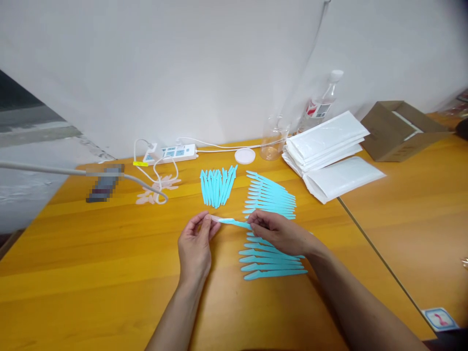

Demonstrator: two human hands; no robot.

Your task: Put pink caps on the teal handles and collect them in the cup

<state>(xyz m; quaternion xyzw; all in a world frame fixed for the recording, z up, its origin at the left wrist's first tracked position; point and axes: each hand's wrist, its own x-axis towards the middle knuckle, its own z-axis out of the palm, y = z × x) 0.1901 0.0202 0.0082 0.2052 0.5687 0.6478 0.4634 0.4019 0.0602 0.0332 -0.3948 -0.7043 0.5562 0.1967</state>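
- Tabletop (91,292) is left bare at near left; at right, open room is limited by the razor row (272,275).
- One razor (238,224) is held above it: its clear cap (215,219) is pinched in the left grip (196,243), its other end in the right grip (276,231).
- Cap handling is judged in hand; straight alignment is called for.
- Beyond, loose caps (145,198) are crossed by a cable (54,169); snagging should be avoided.

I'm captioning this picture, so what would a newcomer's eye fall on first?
Probably the turquoise stick held mid-picture between the left hand and right hand. Next, the column of similar sticks partly hidden by the right hand, and the smaller bunch beyond the hands. The stacked white envelopes stand out too, right of center near the wall.
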